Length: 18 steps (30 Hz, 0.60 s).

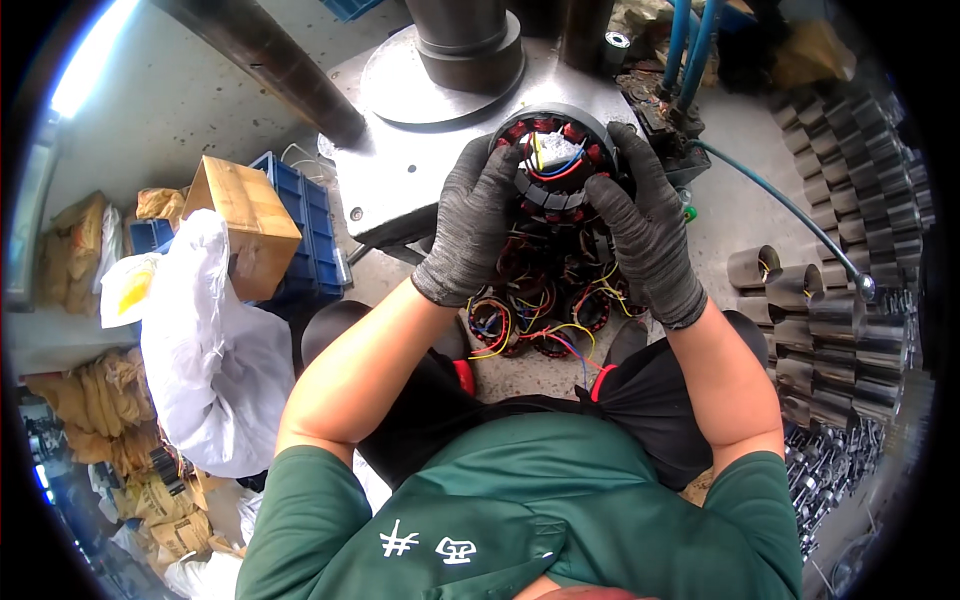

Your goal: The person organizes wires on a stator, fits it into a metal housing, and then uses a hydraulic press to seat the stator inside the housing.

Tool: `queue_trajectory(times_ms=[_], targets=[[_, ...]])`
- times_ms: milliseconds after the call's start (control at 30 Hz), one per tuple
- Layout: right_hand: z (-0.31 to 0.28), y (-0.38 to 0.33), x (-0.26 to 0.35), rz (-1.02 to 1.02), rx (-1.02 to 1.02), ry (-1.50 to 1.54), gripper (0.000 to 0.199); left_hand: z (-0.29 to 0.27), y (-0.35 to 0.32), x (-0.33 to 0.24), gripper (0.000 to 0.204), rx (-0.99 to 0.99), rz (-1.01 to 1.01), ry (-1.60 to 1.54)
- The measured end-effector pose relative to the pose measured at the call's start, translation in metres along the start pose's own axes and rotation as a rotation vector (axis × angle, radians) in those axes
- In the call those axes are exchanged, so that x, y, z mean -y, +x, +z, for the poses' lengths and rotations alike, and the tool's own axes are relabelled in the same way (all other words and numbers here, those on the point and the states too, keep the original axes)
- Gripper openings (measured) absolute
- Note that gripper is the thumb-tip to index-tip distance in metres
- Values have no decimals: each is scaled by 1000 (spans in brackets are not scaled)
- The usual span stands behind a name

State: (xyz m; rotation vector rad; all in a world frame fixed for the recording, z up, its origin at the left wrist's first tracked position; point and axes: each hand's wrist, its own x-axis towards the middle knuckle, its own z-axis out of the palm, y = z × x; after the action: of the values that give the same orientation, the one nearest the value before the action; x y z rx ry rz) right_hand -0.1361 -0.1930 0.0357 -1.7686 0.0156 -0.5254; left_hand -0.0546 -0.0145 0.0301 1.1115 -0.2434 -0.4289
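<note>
A ring-shaped motor stator (550,198) is held up between both my hands, over the near edge of a steel machine table (400,165). Red windings line its inside, and yellow, red and blue wires cross its opening. My left hand (472,215), in a dark grey knit glove, grips its left side. On the right side, the fingers of my right hand (650,225) wrap round the rim in a matching glove. Below, several more wound stators (490,318) with loose coloured leads are grouped on the floor between my feet, partly hidden by the held one.
A thick steel column (460,45) rises from the table, beside a slanting dark post (270,70). At left are a cardboard box (245,220), blue crates (310,230) and a white sack (215,350). Rows of metal cylinders (840,315) and a hose (775,185) lie right.
</note>
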Motion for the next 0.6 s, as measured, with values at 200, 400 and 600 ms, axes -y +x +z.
queue_trajectory(times_ms=[200,400,600], targets=[[-3,4,-12,40,21,50,60,-4,-4,-6,36,-33,-2,39],[0,8,-8,319,87,245,53,-25,-4,-6,48,157,-33,25],[5,-3,-10,687,136,626,41,0,-17,-29,57,220,-168,-31]])
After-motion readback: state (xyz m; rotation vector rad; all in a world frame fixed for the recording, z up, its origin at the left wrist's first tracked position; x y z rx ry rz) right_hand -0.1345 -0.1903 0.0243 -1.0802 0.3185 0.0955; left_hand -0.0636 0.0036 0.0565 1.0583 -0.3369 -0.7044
